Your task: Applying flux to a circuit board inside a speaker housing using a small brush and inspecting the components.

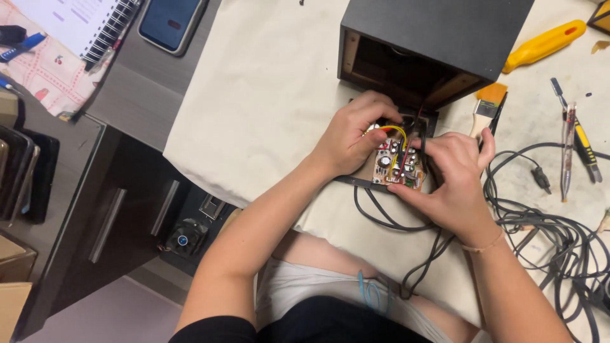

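Both hands close on a brown circuit board (pixel 399 166) lying on the cloth-covered counter (pixel 267 108) just before an open black speaker box (pixel 432 44). The left hand (pixel 352 136) grips its left edge; the right hand (pixel 454 181) pinches its right side beside tangled black cables (pixel 553 235).

Smartphone (pixel 171 22) at top edge, on grey desk (pixel 136 95), just right of spiral notebook (pixel 86 22); rectangular, rounded corners, dark blue-black screen, unlit, faint reddish reflection, pale grey rim. Cardboard box (pixel 13 279) at lower left corner, brown, plain, partly cut off by frame edge. No labels or signs readable elsewhere.
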